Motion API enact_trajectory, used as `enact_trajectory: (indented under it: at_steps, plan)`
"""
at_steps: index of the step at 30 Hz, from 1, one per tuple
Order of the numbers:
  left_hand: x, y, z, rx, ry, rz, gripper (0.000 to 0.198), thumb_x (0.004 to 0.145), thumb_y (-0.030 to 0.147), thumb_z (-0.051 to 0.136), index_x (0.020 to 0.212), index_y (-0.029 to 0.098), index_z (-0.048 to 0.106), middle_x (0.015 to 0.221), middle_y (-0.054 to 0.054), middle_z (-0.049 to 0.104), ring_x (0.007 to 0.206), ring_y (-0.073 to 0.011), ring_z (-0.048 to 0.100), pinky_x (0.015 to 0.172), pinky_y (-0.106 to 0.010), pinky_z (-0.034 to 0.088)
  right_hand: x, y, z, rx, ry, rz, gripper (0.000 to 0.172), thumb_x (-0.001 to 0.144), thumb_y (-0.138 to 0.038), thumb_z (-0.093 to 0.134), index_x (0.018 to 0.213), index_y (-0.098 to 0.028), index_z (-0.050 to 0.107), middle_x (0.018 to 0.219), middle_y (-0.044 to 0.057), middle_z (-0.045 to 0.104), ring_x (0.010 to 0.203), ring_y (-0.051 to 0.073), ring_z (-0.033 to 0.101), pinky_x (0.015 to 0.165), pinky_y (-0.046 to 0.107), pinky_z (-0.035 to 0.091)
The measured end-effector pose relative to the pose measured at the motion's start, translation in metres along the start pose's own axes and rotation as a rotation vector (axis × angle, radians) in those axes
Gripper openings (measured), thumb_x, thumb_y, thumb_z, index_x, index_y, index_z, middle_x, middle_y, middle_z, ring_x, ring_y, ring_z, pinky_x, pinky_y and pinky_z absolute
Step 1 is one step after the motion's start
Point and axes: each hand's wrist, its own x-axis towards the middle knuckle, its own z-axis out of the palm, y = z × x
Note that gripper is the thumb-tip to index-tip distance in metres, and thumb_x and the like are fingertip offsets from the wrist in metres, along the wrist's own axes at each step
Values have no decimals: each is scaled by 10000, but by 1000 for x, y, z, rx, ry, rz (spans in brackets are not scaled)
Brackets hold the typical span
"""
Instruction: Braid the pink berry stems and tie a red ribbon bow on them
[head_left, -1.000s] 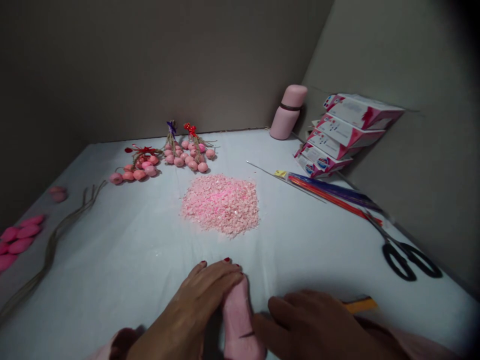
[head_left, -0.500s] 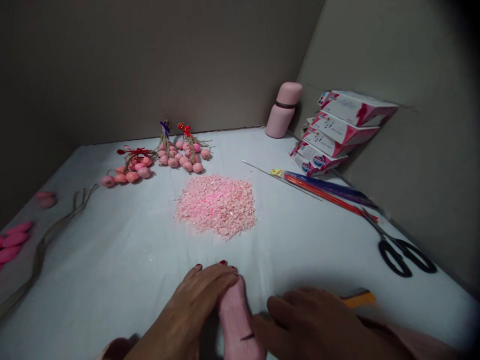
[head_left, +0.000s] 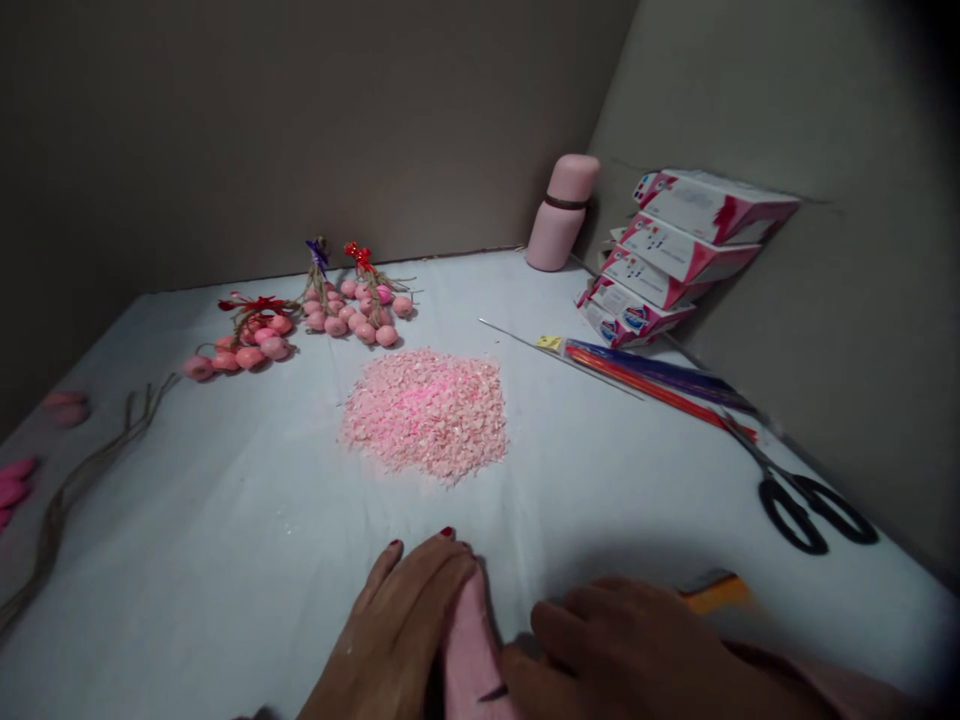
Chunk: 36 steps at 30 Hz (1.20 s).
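A pink bar of soap [head_left: 472, 640] lies at the bottom middle of the view, its near end cut off by the frame. My left hand [head_left: 401, 630] rests along its left side, fingers bent over the far end and pressing on it. My right hand [head_left: 615, 645] is closed around a knife with an orange handle [head_left: 716, 596], whose end sticks out on the right. Its thin dark blade [head_left: 493, 693] shows against the soap; most of the knife is hidden by the fingers. Just beyond the hands lies a heap of pink soap shavings [head_left: 427, 415].
Bundles of pink balls on twine [head_left: 364, 310] lie at the back left, near loose twine [head_left: 56, 520] and bright pink pieces [head_left: 13, 485]. To the right are black-handled scissors [head_left: 795, 500], red and blue stems [head_left: 660, 380], stacked boxes [head_left: 675, 260] and a pink flask [head_left: 559, 215].
The view has shifted slightly, so the things at left sit further left. My left hand has moved a little right along the soap. The right hand stays nearly where it was.
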Motion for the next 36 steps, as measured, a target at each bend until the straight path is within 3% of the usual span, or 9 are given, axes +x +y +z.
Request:
enact_trajectory:
  at_steps: [4,9,13,18,22,28,31,36]
  plan:
    - [0,-2,-1,14,-17,-2,473,844,328,407,1293,312,259,1222,-55,557,1155,-241,475,988,-443,322,0,4,-3,2,-23,8,87,755,-258,532,765,-257,445,605,-65,574,415,134,525,361,289,195]
    - [-1,-4,0,6,-15,13,581,819,434,449,1327,329,186,1227,-62,551,1158,-252,471,1000,-436,303,-2,6,-4,5,-11,1,105,748,-268,547,737,-246,445,589,-68,568,404,123,509,366,283,199]
    - [0,0,-1,-9,-19,-6,518,853,468,359,1319,347,170,1244,-53,537,1156,-240,477,1005,-441,298,-2,7,-4,25,-5,-7,123,764,-292,547,717,-239,446,574,-71,560,401,115,501,368,284,190]
    - [2,2,-12,-12,-62,-38,516,834,500,382,1299,362,203,1234,-42,551,1151,-247,482,987,-457,328,-1,12,-2,62,-53,-4,159,749,-322,592,729,-243,455,588,-79,564,416,122,508,376,292,158]
    - [3,2,-23,-61,-139,44,539,853,462,356,1342,302,194,1312,-59,479,1174,-244,457,1014,-436,308,-1,15,0,85,-76,-14,168,743,-312,609,724,-243,457,594,-86,569,419,123,499,383,294,122]
    - [2,1,-12,-21,-67,-27,464,852,464,371,1282,317,280,1232,-54,554,1171,-239,460,985,-453,326,-2,17,-1,129,-117,13,124,773,-245,578,721,-235,466,600,-85,567,443,112,483,401,290,96]
    - [0,-1,-8,-3,-38,-12,511,845,505,357,1308,337,222,1244,-49,547,1173,-232,460,984,-446,330,-3,20,0,157,-135,23,132,762,-232,590,727,-242,463,611,-88,559,459,114,479,416,288,91]
    - [1,-1,-18,46,-46,96,645,833,475,417,1376,320,106,1276,-36,522,1138,-243,496,974,-408,371,-5,23,4,183,-141,50,137,758,-205,581,712,-241,457,614,-79,551,478,128,482,432,281,83]
